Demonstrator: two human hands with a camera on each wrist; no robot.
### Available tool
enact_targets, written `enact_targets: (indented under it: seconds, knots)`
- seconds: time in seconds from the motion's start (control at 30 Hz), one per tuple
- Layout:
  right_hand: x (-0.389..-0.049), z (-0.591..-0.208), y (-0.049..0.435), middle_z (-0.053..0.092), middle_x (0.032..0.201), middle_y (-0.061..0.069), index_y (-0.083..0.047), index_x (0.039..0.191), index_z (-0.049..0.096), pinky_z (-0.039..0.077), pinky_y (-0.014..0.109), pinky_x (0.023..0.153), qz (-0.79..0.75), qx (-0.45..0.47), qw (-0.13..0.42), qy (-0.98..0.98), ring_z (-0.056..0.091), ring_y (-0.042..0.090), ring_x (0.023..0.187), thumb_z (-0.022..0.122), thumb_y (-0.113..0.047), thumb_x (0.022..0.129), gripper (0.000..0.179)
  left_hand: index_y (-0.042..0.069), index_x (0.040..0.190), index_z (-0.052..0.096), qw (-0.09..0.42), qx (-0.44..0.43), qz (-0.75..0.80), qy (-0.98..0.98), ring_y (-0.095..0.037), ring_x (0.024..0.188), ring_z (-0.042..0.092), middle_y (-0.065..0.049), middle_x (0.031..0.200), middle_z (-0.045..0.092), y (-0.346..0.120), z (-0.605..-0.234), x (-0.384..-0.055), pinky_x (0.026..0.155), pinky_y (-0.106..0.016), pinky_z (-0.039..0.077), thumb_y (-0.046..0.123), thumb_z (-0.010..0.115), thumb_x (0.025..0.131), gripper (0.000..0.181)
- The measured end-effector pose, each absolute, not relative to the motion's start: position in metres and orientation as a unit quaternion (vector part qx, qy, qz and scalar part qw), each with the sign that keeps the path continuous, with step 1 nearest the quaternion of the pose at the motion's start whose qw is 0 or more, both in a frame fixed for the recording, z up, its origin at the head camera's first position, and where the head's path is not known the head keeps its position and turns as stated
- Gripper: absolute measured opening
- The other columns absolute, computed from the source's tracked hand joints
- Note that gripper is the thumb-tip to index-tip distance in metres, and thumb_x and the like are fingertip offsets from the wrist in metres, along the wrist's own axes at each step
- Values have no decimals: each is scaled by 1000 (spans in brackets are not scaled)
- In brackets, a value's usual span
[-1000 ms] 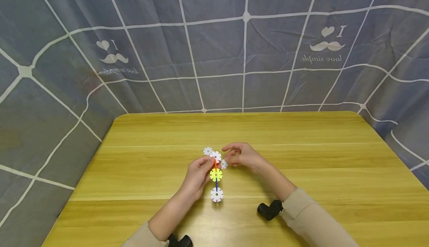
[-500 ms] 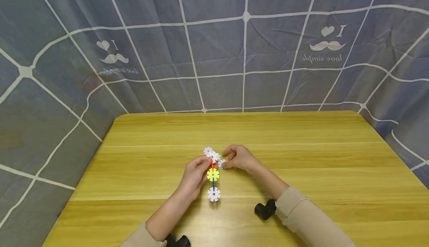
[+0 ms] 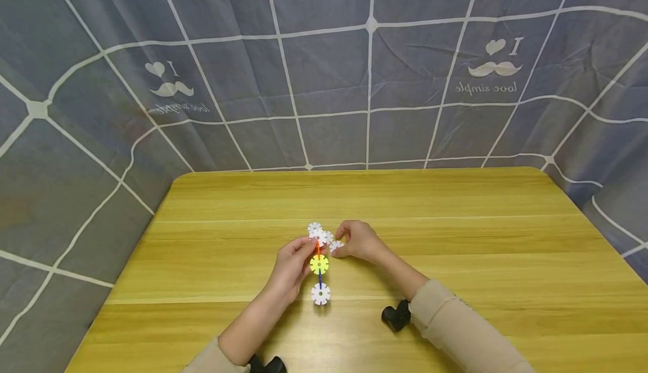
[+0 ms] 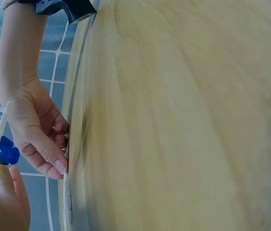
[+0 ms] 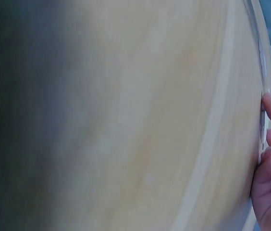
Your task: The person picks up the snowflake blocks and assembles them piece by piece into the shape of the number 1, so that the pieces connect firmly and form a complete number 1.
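My left hand (image 3: 291,269) grips a chain of plastic snowflake discs between thumb and fingers. The chain runs from a white disc (image 3: 318,238) through an orange disc (image 3: 318,247), a yellow disc (image 3: 319,264) and a blue disc (image 3: 320,279) to a white end disc (image 3: 320,294). The left wrist view shows the blue disc (image 4: 1,148) close by the left fingers. Low at the table, my right hand (image 3: 361,242) pinches a loose white disc (image 3: 336,246) by its edge, thumb on the near side; the fingertips partly hide it.
Two more loose white discs lie beyond the left hand, one farther back (image 3: 314,227) and one nearer (image 3: 329,236). All this is over a wooden table (image 3: 455,221), with a grid-patterned curtain (image 3: 329,80) behind. Black camera mounts (image 3: 396,315) hang at the wrists.
My left hand has shifted slightly left with the chain. My right hand has come down and left, its thumb and finger closing on the loose white disc.
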State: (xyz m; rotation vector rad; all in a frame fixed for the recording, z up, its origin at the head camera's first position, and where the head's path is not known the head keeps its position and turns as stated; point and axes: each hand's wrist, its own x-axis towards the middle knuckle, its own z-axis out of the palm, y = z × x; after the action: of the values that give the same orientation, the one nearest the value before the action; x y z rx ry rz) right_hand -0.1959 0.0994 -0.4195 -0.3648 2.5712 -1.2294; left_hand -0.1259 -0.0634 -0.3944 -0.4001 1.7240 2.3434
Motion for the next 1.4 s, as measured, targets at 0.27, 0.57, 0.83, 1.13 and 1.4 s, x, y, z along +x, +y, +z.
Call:
enact_targets:
  seconds: [0.27, 0.57, 0.83, 1.13, 1.4]
  knots:
    - [-196, -418, 100, 45, 66, 2, -7, 80, 62, 34, 24, 53, -408, -123, 144, 893, 41, 14, 60, 85, -8, 63, 28, 0, 95, 60, 105, -128, 795, 584, -11, 79, 65, -3, 85, 67, -63, -393, -125, 65, -17, 52, 10, 52, 95, 13]
    - [-196, -417, 105, 49, 67, 3, -6, 81, 62, 37, 23, 53, -421, -134, 134, 887, 44, 15, 61, 83, -3, 65, 27, -4, 97, 60, 99, -121, 800, 579, -12, 78, 65, -6, 85, 66, -60, -395, -125, 65, -16, 51, 7, 52, 94, 14]
    - [-196, -418, 116, 47, 61, 2, 3, 90, 65, 39, 20, 48, -477, -132, 177, 850, 44, 11, 52, 71, 7, 75, 17, -5, 97, 60, 103, -117, 795, 586, -13, 78, 65, -5, 84, 66, -54, -395, -125, 61, -15, 50, 6, 53, 93, 14]
    - [-198, -419, 130, 47, 64, 3, 7, 92, 61, 44, 22, 49, -522, -145, 213, 813, 46, 13, 54, 56, 6, 88, 7, -5, 97, 60, 118, -109, 796, 583, -13, 80, 65, -6, 87, 64, -50, -397, -123, 66, -17, 52, 7, 54, 93, 13]
    - [-193, -402, 141, 49, 72, 6, 6, 95, 56, 47, 26, 55, -548, -163, 223, 790, 49, 17, 61, 53, 2, 90, 7, -1, 95, 60, 129, -96, 784, 599, -8, 76, 64, -1, 82, 65, -48, -397, -123, 61, -14, 50, 9, 54, 94, 13]
